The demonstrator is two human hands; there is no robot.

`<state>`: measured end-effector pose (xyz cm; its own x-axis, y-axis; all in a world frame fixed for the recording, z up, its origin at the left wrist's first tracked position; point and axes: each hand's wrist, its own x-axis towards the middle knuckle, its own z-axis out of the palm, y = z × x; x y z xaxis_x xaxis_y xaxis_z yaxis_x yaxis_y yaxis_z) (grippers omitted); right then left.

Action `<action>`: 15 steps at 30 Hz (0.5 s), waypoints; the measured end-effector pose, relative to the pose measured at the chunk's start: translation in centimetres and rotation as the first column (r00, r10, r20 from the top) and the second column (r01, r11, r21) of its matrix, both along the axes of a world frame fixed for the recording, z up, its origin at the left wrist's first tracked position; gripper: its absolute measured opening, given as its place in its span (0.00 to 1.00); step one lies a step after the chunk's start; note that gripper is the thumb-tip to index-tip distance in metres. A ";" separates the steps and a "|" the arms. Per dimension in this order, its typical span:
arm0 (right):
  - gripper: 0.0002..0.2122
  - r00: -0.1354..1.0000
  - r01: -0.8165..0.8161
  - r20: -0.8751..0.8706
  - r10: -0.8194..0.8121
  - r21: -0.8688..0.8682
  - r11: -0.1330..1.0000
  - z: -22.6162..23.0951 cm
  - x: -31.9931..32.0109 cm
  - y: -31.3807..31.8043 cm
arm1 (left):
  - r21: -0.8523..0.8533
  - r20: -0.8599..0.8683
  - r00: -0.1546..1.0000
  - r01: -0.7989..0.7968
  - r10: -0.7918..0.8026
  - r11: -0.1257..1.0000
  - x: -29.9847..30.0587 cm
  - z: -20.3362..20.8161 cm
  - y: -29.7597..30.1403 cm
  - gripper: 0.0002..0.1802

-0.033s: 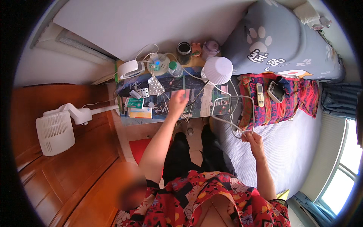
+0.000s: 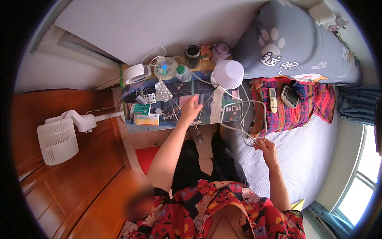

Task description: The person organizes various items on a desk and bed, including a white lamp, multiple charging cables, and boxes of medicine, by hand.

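We list: one white cable [image 2: 265, 119], looping far and left from our right hand [image 2: 267, 151], the nearer, its fingers pinching it; one left hand [image 2: 191, 108], fingers loosely parted, seemingly empty, above the tabletop [image 2: 215, 113].

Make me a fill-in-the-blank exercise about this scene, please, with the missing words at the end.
1. The left hand is over the table, while the ____ one holds the looped cable.
2. The clear bottle on the table has a ____ cap.
3. In the picture, the remote control lies to the ____ of the dark-screened device on the patterned red cloth.

Missing words: right; green; left.
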<state>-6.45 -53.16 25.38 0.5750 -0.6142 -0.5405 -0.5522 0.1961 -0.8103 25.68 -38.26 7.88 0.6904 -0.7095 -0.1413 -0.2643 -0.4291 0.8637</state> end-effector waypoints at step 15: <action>0.08 0.995 -0.091 -0.056 0.087 -0.074 0.993 -5.1 1.2 -0.9 | 0.003 -0.923 0.385 0.071 -0.024 0.997 0.3 5.9 -3.4 0.11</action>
<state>-5.25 -54.04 20.31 0.6011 -0.6024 -0.5251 -0.6071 0.0831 -0.7902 26.00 -41.66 13.79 0.0848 -0.7150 -0.6940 0.6627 -0.4796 0.5751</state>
